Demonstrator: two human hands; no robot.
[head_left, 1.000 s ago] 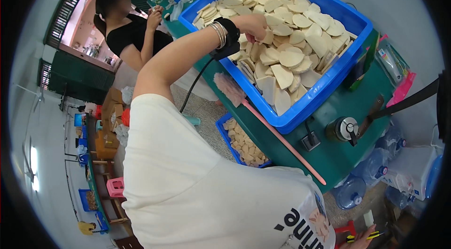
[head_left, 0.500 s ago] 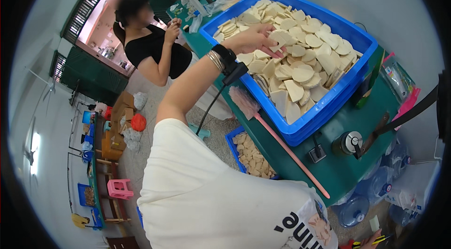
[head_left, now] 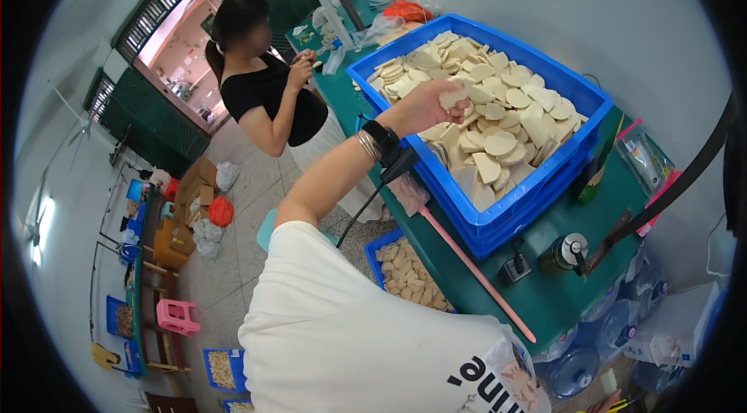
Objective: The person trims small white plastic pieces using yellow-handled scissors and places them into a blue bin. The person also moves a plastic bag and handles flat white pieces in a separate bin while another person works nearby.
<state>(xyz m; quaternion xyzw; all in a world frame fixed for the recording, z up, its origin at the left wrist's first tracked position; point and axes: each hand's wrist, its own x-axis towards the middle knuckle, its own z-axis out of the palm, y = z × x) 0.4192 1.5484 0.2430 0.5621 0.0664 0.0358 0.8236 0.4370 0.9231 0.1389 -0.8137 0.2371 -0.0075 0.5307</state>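
Observation:
My left hand reaches out over a big blue crate heaped with flat beige wedge-shaped pieces. The fingers are closed on one beige piece, held just above the heap near the crate's left side. The wrist wears thin bracelets and a black band with a dark cable hanging from it. My right hand does not show.
The crate stands on a green table with a small metal canister and a long pink stick. A smaller blue bin of beige pieces sits below. Another person in a black top stands at the table's far end. Water jugs stand on the floor.
My left hand has come up off the heap with one beige piece in its fingers and drawn back toward the crate's left side. The view has swung a little.

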